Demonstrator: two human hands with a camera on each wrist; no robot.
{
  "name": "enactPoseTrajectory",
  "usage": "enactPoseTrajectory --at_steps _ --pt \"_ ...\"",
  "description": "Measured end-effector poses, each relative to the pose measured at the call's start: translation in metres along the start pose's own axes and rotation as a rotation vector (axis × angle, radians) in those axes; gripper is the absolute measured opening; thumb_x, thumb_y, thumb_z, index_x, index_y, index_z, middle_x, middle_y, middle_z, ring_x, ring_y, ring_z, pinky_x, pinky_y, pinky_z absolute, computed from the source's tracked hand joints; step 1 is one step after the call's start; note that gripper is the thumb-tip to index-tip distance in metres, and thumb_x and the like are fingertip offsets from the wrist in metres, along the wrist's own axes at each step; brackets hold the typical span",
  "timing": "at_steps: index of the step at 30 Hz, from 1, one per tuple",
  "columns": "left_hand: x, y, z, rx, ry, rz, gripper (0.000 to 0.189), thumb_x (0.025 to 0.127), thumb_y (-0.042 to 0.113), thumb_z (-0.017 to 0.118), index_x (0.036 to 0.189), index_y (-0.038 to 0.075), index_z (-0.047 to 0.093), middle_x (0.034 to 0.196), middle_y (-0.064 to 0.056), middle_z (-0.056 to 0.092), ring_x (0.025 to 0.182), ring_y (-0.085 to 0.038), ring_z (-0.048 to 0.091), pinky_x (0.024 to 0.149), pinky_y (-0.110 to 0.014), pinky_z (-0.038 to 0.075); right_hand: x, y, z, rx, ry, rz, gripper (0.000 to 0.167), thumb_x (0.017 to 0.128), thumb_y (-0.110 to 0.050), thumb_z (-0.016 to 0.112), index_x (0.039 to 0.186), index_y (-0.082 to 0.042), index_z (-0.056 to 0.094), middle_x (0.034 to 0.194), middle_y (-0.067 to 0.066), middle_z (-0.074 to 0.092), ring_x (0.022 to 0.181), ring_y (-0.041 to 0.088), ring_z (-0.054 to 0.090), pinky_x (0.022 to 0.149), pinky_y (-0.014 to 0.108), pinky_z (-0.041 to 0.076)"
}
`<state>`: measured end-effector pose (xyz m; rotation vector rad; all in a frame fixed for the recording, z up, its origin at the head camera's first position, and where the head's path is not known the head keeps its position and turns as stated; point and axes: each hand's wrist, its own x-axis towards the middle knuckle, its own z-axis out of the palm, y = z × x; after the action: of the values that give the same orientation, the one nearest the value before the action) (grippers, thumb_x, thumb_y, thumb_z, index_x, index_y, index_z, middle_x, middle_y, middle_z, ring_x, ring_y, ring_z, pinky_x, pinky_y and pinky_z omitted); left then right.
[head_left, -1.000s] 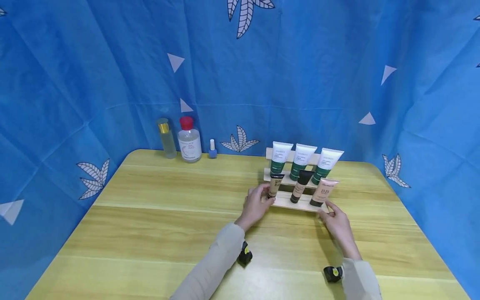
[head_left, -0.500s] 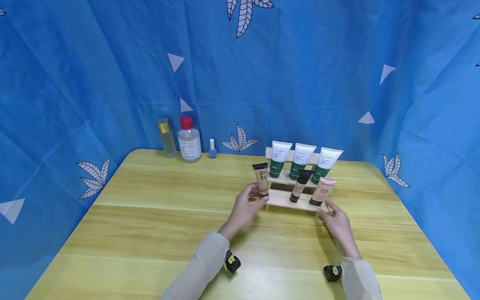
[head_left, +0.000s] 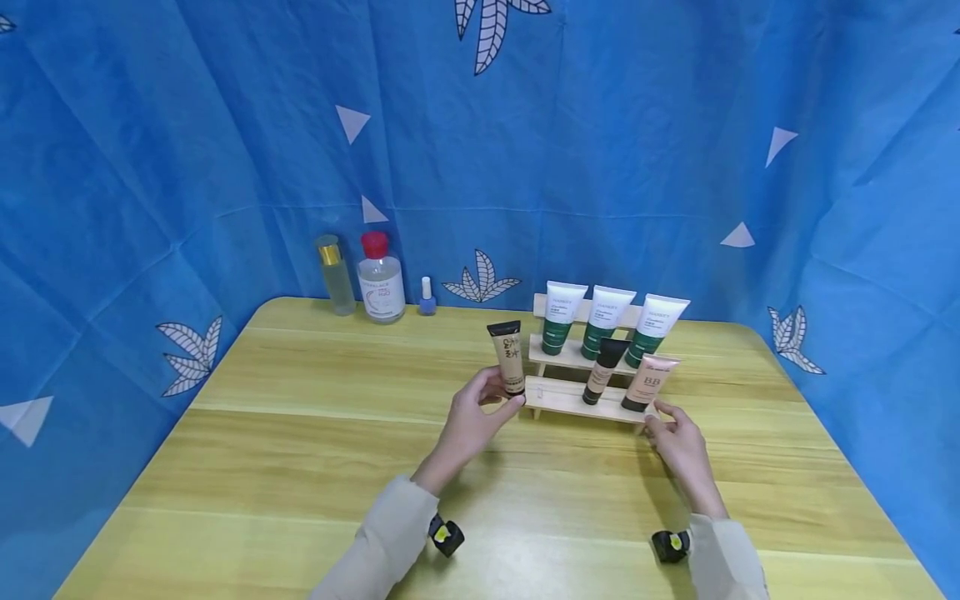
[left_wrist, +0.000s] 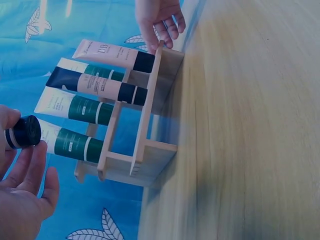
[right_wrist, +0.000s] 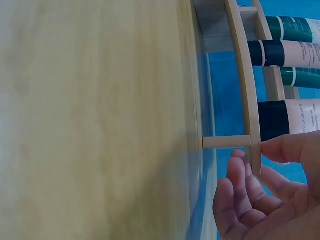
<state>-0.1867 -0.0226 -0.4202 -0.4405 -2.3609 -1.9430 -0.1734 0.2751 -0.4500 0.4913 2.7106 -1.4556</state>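
Observation:
My left hand [head_left: 467, 427] pinches a beige cosmetic tube [head_left: 511, 363] with black ends, raised just left of the stepped wooden rack [head_left: 553, 395]. In the left wrist view only the tube's round black cap [left_wrist: 27, 131] shows between thumb and fingers. At the rack's front right corner, my right hand [head_left: 681, 450] grips the lower tier, thumb on top and fingers beneath in the right wrist view. That tier bears a slim pinkish tube [head_left: 597, 378] with black ends and a pink BB cream tube [head_left: 649, 384]. Three white-and-green tubes [head_left: 605, 310] stand on the upper tier.
At the table's back left stand a frosted bottle [head_left: 339, 285] with a gold collar, a clear bottle [head_left: 382, 290] with a red cap and a small blue nail polish bottle [head_left: 427, 302]. A blue curtain [head_left: 465, 150] hangs behind the wooden table [head_left: 315, 417].
My left hand has lifted the beige tube off the left end of the lower tier and carried it left, clear of the rack. The right hand stays at the rack's corner.

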Motion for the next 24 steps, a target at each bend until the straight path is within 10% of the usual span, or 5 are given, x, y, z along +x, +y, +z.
enactPoseTrajectory --at_steps 24 --pt "-0.008 0.008 -0.032 0.032 0.079 0.099 0.039 0.085 0.015 0.071 0.121 0.005 0.057 0.102 -0.008 0.065 0.094 -0.022 0.062 0.092 -0.041 0.05 0.004 -0.005 -0.002 0.101 -0.009 0.048 0.05 0.098 -0.015 0.044 0.14 0.008 0.033 0.087 0.011 0.066 0.063 0.007 0.055 0.054 0.019 0.048"
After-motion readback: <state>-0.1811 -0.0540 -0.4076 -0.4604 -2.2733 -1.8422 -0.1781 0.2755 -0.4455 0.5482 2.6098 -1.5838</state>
